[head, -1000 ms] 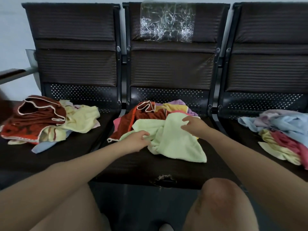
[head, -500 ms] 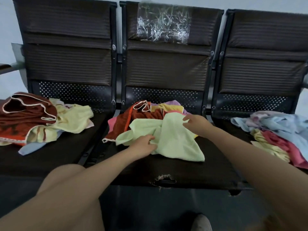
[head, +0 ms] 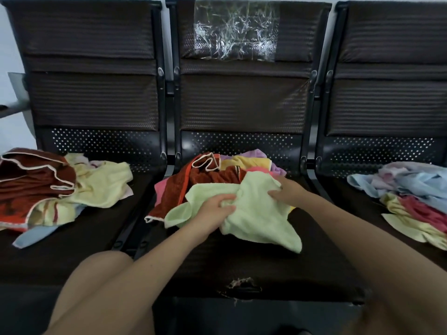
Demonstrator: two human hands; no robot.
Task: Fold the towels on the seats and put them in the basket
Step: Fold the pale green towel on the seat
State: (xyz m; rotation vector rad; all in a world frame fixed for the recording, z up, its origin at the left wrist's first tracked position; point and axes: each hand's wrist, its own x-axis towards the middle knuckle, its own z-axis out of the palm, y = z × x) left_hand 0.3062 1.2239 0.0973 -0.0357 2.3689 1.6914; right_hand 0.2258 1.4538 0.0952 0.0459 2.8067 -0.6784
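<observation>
A pale green towel [head: 256, 213] lies crumpled at the front of a pile on the middle seat [head: 242, 267]. My left hand [head: 215, 209] grips a bunched fold at its left part. My right hand [head: 286, 191] holds its upper right edge. Under and behind it lie a rust-red towel [head: 208, 177], a yellow one [head: 251, 163], a pink one and a purple one. More towels lie heaped on the left seat, a dark red one [head: 33, 175] and a pale yellow one [head: 101, 184]. Light blue, pink and yellow towels [head: 416, 189] are piled on the right seat. No basket is in view.
Three dark joined chairs with perforated backs stand in a row against a pale wall. A crinkled clear plastic sheet [head: 235, 32] hangs on the middle backrest. The middle seat's front edge has a torn patch [head: 242, 285]. My knee [head: 106, 264] shows below the left seat.
Both hands have closed in on the green towel: the left hand moved right and bunched the cloth, and the right hand slid down along its upper edge. The camera shifted a little.
</observation>
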